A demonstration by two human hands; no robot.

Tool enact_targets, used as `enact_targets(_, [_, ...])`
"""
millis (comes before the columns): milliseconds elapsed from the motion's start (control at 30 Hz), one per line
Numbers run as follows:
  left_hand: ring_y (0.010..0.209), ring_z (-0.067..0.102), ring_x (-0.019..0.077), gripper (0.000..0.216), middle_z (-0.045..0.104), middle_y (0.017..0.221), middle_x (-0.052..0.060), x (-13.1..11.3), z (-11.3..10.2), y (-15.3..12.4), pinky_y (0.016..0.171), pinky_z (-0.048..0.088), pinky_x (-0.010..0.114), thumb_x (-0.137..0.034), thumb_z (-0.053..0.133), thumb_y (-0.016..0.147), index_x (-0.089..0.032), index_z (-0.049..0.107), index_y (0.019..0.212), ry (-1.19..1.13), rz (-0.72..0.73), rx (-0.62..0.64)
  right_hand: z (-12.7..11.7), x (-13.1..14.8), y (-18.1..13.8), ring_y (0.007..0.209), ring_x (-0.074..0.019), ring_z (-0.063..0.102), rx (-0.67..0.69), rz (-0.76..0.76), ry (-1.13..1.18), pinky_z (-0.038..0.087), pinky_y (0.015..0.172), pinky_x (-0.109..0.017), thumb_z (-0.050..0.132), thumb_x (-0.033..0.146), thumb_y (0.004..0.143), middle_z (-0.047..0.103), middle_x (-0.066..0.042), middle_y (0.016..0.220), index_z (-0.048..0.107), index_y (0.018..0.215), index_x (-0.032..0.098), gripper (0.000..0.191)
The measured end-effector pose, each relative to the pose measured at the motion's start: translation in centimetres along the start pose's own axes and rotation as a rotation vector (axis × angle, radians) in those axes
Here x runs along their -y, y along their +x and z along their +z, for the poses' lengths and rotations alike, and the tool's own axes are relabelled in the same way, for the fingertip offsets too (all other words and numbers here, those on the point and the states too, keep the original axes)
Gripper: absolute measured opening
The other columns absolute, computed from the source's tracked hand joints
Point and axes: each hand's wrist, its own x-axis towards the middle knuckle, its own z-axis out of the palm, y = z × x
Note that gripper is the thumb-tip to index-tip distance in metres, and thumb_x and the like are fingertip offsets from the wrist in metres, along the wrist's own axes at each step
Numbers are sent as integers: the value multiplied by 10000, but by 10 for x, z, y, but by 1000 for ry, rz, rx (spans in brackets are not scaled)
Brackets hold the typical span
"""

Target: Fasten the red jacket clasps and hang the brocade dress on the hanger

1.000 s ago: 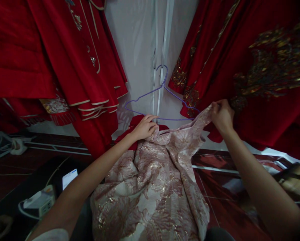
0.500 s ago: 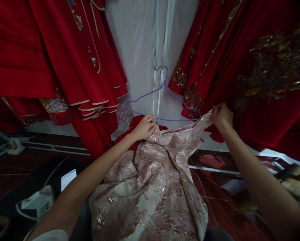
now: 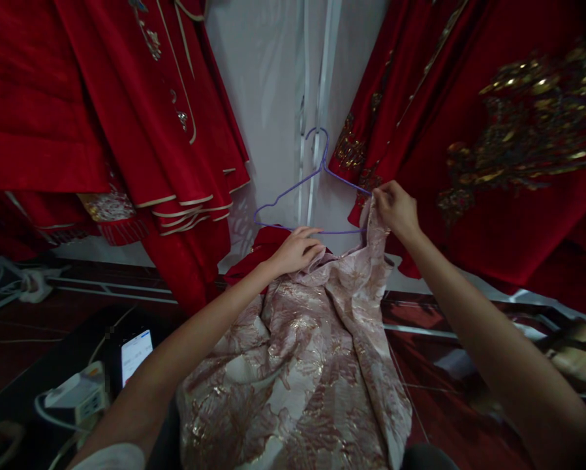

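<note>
Fingers point(image 3: 382, 194) of the right hand point(image 3: 397, 210), pinching the edge of the pink brocade garment point(image 3: 303, 365), have moved inward to the sloping arm of the purple wire hanger point(image 3: 293, 186), while the left hand point(image 3: 295, 251), curled shut, holds fabric at its bar.

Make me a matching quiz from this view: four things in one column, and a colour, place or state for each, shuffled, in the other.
1 hanger
2 brocade garment
3 phone
4 right hand

A screen lit, lower left
B pinching fabric at the hanger's right end
C purple wire, in front of the white wall
D pink and gold, crumpled

Pairs: 1-C, 2-D, 3-A, 4-B
</note>
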Motion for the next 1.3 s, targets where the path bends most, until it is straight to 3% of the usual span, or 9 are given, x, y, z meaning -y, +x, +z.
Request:
enact_targets(133, [1083, 522, 179, 297, 621, 1158, 56, 2, -8, 8, 978, 394, 368, -327, 392, 916, -196, 655, 951, -86, -32, -44, 10, 5, 4, 668, -174, 545, 97, -7, 79, 403, 656, -284, 426, 365, 876, 586, -24, 737, 529, 848, 217, 183])
enact_targets(200, [991, 563, 170, 314, 650, 1046, 61, 14, -20, 9, 917, 423, 328, -330, 372, 919, -185, 651, 930, -110, -105, -127, 8, 2, 4, 667, -162, 537, 118, -23, 116, 406, 656, -278, 418, 363, 880, 574, -14, 733, 526, 840, 216, 187])
enact_targets(367, [842, 574, 179, 341, 648, 860, 59, 77, -51, -14, 811, 430, 286, -397, 409, 882, -156, 648, 848, -55, -510, -519, -5, -2, 8, 676, -156, 527, 54, -12, 110, 404, 678, -281, 435, 361, 872, 576, -14, 745, 540, 845, 209, 187])
enact_targets(467, [749, 586, 176, 348, 659, 761, 52, 114, -55, -43, 735, 440, 274, -437, 500, 813, -130, 661, 782, -275, -773, -546, -9, -3, 12, 650, -154, 514, 58, 11, 93, 396, 654, -276, 455, 364, 862, 573, -13, 720, 540, 831, 210, 178])
enact_targets(567, [682, 591, 165, 374, 671, 722, 55, 133, -48, -65, 698, 442, 272, -481, 617, 703, -116, 676, 760, -521, -938, -530, -9, -3, 14, 637, -150, 505, 71, -15, 100, 392, 634, -270, 453, 365, 862, 570, -13, 713, 534, 813, 209, 183])
enact_targets(700, [721, 605, 170, 426, 693, 790, 64, 136, -41, -72, 732, 451, 283, -516, 646, 653, -128, 689, 824, -583, -898, -558, -11, -1, 12, 636, -151, 506, 76, -20, 82, 390, 629, -268, 435, 364, 870, 569, -13, 710, 536, 819, 213, 188])
enact_targets(967, [796, 598, 169, 390, 691, 857, 49, 134, -48, -61, 764, 437, 259, -486, 561, 737, -137, 687, 852, -427, -758, -562, -14, -2, 11, 642, -168, 520, 66, -39, 73, 391, 640, -288, 442, 405, 877, 575, -30, 710, 558, 866, 212, 226])
enact_targets(1200, [585, 533, 156, 332, 616, 586, 39, 135, -54, -54, 622, 403, 259, -397, 549, 729, -95, 655, 641, -350, -1002, -360, -12, -7, 13, 620, -179, 522, 72, -70, 115, 388, 604, -303, 436, 522, 856, 579, -51, 701, 564, 845, 215, 332])
enact_targets(1300, [582, 530, 154, 328, 608, 579, 44, 137, -51, -58, 619, 404, 259, -392, 543, 734, -101, 639, 619, -326, -1015, -390, -12, -7, 14, 619, -180, 518, 77, -68, 124, 385, 602, -305, 431, 544, 851, 581, -54, 703, 557, 832, 217, 350])
